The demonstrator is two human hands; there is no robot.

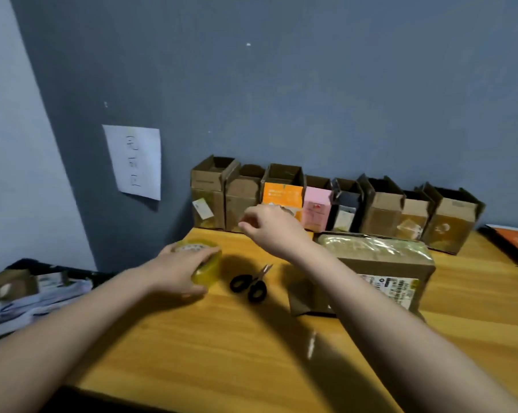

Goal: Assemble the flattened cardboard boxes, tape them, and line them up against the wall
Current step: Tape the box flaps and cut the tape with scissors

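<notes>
Head view: a wooden worktop (192, 338) fills the lower frame, with a grey-blue wall (311, 84) above it.
Left hand (177, 269): lower left of centre, palm down and fingers curled over a roll of yellowish clear tape (205, 266) that sits on the worktop.
Right hand (269, 225): centre of the frame, raised above the worktop, fingertips pinched together and pointing left; whether it grips a tape end I cannot tell.
Scissors (250, 283): black-handled, lying flat between the two forearms, just right of the tape roll.
Taped box (380, 272): brown cardboard, right of centre, glossy tape across its top and a printed label on its near side; the right forearm crosses in front of it.
Row of boxes (335, 204): upright against the wall across the middle of the frame, tops open, mostly brown, one orange, one pink, one dark.
Paper sheet (135, 162): stuck to the wall, left of the row, handwriting on it.
Clutter (28, 293): blurred papers at the left edge.
</notes>
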